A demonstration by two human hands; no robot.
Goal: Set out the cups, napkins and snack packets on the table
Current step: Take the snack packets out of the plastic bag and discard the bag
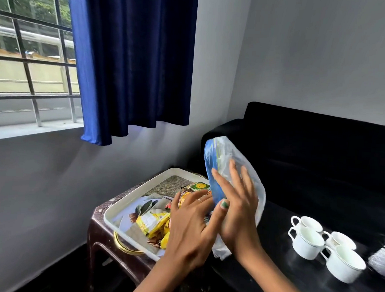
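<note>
four white cups already stand on the black desk, while both hands, left hand and right hand, fingers spread flat, press a clear-and-blue packet between them above the tray, where yellow snack packets wait; no napkins clearly visible.

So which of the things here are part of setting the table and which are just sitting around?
For the job:
- four white cups on the black table
- blue and clear packet, held in both hands
- snack packets in the white tray

Just there:
- brown stool under the tray
- black sofa
- blue curtain
</note>
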